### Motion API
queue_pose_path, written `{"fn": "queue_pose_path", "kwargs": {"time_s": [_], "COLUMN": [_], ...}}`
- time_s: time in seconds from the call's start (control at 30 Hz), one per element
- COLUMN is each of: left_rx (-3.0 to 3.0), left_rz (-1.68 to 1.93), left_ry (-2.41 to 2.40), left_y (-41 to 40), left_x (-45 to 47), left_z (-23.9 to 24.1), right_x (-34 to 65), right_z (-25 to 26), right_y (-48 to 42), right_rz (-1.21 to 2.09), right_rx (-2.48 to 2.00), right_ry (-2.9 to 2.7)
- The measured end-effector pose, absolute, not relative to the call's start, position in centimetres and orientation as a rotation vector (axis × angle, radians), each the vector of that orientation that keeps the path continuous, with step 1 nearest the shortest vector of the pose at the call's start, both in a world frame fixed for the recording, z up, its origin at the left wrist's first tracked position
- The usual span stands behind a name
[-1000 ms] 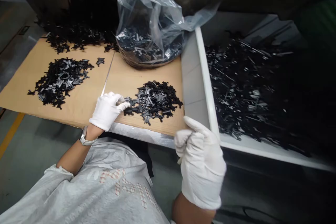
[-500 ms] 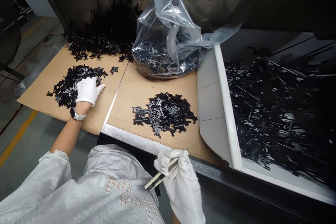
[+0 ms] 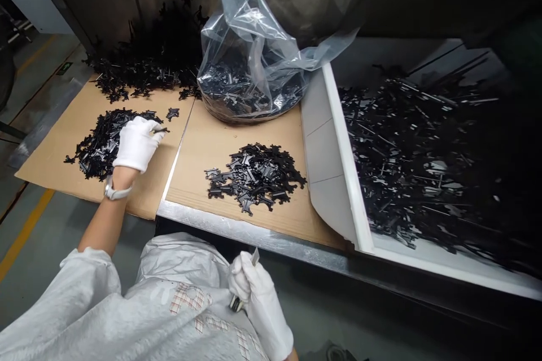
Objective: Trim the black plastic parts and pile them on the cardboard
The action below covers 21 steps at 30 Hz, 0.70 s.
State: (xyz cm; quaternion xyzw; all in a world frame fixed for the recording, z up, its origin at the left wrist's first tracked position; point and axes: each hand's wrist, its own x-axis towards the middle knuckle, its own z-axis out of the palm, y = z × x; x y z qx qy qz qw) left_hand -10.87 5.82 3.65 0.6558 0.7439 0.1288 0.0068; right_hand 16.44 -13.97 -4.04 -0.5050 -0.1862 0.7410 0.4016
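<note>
Black part [image 3: 161,130] now pinched in left hand [image 3: 136,144]; earlier, hand at pile [image 3: 98,149].

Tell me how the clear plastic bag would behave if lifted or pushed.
The clear plastic bag will probably flex and crumple if lifted by its top, since it looks thin and creased. Pushed, it seems unlikely to tip: the black parts inside are massed low. Those parts look jagged, so they might snag the plastic.
</note>
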Motion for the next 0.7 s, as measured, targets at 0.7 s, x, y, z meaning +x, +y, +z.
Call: {"fn": "queue_pose_path", "kwargs": {"time_s": [0.7], "left_rx": [0.841], "left_rz": [1.117], "left_ry": [1.075], "left_y": [-5.1], "left_x": [5.4], "left_z": [3.4], "right_x": [12.9], "right_z": [1.3], "right_y": [-8.5], "right_rz": [1.055], "right_rx": [-1.275], "right_ry": [-0.811]}}
